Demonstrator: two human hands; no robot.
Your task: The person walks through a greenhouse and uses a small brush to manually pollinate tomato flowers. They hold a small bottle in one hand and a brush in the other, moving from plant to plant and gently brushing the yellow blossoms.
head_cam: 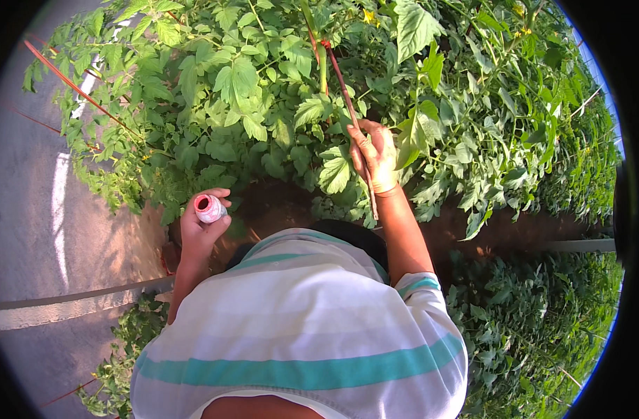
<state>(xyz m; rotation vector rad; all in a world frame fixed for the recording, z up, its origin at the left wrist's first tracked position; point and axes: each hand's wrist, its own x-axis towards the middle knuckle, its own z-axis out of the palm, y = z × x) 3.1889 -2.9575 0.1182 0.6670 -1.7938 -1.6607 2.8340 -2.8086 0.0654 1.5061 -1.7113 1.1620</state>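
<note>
My left hand (200, 230) grips a small whitish bottle (212, 209) with no cap on its mouth. Reddish pink coats the rim and the dark inside of its neck. My right hand (376, 154) holds a thin brown stick (345, 94) that slants up and away across the palm. The stick's red tip (326, 44) is at a green stem (322, 65) of a tomato plant (241, 84); whether they touch I cannot tell. Leaves partly surround the right fingers. Yellow flowers (369, 17) show above and to the right of the tip.
Red strings (76, 84) run slanting through the foliage at the left. A pale wall (26, 209) rises beyond them. Dense tomato plants (529, 131) line the right side, with another row (529, 324) behind me. Brown soil (277, 209) lies in shade below the leaves.
</note>
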